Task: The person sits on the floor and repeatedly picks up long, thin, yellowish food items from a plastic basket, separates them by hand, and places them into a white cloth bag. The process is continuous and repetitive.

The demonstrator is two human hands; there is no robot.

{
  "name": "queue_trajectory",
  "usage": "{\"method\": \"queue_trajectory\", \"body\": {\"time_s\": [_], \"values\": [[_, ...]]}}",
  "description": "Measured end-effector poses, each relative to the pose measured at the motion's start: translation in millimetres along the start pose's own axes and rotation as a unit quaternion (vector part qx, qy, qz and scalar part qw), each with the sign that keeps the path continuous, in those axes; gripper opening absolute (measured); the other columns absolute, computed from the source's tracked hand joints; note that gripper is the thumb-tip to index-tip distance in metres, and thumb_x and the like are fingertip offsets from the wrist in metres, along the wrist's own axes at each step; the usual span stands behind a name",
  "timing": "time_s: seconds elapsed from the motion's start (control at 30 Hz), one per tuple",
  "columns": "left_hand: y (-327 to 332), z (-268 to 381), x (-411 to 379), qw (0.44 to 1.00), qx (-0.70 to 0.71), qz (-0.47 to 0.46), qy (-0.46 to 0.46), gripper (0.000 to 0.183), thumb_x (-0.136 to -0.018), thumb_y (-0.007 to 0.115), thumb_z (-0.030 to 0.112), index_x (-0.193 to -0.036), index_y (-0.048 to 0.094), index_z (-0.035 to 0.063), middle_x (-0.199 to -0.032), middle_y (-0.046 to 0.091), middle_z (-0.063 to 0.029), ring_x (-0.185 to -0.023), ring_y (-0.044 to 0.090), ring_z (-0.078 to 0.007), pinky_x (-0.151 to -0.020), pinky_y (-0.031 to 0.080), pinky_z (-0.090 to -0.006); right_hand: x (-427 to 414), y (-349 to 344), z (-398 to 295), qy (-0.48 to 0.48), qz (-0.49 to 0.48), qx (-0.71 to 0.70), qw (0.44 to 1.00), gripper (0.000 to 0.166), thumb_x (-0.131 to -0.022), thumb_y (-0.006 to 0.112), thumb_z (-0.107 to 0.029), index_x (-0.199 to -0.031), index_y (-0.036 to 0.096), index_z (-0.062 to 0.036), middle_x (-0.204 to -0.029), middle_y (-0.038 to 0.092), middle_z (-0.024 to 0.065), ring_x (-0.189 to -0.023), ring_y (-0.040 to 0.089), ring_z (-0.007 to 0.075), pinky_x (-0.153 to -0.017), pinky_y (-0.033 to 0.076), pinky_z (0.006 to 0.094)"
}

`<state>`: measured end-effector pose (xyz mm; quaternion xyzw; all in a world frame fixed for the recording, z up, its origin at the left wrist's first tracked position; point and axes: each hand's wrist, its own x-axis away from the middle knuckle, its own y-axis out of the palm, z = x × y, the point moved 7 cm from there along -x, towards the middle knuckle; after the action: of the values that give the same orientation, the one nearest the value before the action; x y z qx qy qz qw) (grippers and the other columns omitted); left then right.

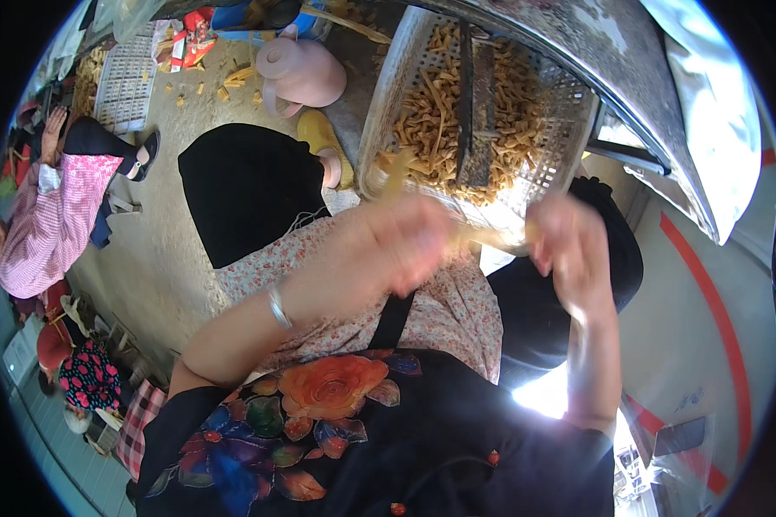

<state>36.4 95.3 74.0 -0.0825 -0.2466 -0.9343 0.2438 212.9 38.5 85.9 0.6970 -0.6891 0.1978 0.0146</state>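
Note:
A pale yellow strip (495, 238), blurred by motion, spans the gap between my two hands over my lap. My left hand (410, 242), with a silver bangle on its wrist, is closed around one part of it, and a blurred end sticks up above the knuckles. My right hand (566, 236) pinches the other end. Just beyond both hands is a white perforated plastic basket (378, 116) holding a heap of short tan pieces (427, 126). A dark narrow bar (475, 110) crosses over the heap. Exactly what the strip is made of cannot be told.
A worn dark table edge (556, 39) overhangs the basket. A pink plastic jug (320, 71) stands on the floor by my yellow shoe (323, 139), near scattered yellow pieces (238, 77). Another white crate (126, 84) and a seated person (58, 213) are at left.

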Motion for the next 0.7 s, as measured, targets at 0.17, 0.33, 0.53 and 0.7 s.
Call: {"method": "queue_trajectory", "body": {"time_s": [0.17, 0.33, 0.53, 0.7], "values": [[-61.2, -8.0, -42.5, 0.983, 0.103, 0.13, -0.074, 0.016, -0.096, 0.052, 0.018, -0.105, 0.058, 0.0057, -0.077, 0.057, 0.0011, -0.06, 0.046, -0.0035, -0.051, 0.036, -0.0175, -84.5, -13.7, -3.3, -0.062, 0.06, 0.143, 0.986, 0.046, -0.1, 0.041, -0.041, -0.077, 0.053, -0.0034, -0.064, 0.046, -0.0007, -0.061, 0.046, 0.0102, -0.058, 0.037, 0.0253], [-7.4, -123.7, 4.1, 0.906, -0.411, 0.086, -0.048, 0.022, -0.091, 0.058, 0.028, -0.086, 0.059, 0.0064, -0.072, 0.062, -0.0111, -0.06, 0.06, -0.0272, -0.058, 0.048, -0.0401, -50.1, -70.8, 96.9, 0.059, 0.224, 0.13, 0.964, 0.048, -0.102, 0.034, -0.042, -0.105, 0.056, 0.0, -0.085, 0.063, 0.0075, -0.079, 0.059, 0.0139, -0.072, 0.044, 0.0257], [49.7, -80.6, -2.3, 0.911, -0.385, -0.085, -0.121, 0.023, -0.084, 0.064, 0.032, -0.081, 0.059, 0.0097, -0.066, 0.061, -0.0097, -0.062, 0.061, -0.0298, -0.059, 0.048, -0.0411, 62.7, 46.7, 59.2, 0.091, 0.054, 0.306, 0.946, 0.022, -0.097, 0.045, -0.014, -0.109, 0.057, -0.0005, -0.084, 0.063, 0.0238, -0.075, 0.065, 0.036, -0.065, 0.051, 0.0395], [37.5, 39.0, 9.5, 0.853, -0.4, 0.126, 0.311, 0.012, -0.083, 0.069, 0.016, -0.086, 0.061, 0.0065, -0.067, 0.06, -0.0044, -0.055, 0.057, -0.0159, -0.049, 0.042, -0.0309, 80.0, 31.5, 27.3, 0.118, -0.148, 0.465, 0.865, 0.017, -0.08, 0.06, -0.013, -0.095, 0.066, -0.0093, -0.077, 0.067, 0.0121, -0.072, 0.067, 0.0289, -0.063, 0.052, 0.0389]]}}
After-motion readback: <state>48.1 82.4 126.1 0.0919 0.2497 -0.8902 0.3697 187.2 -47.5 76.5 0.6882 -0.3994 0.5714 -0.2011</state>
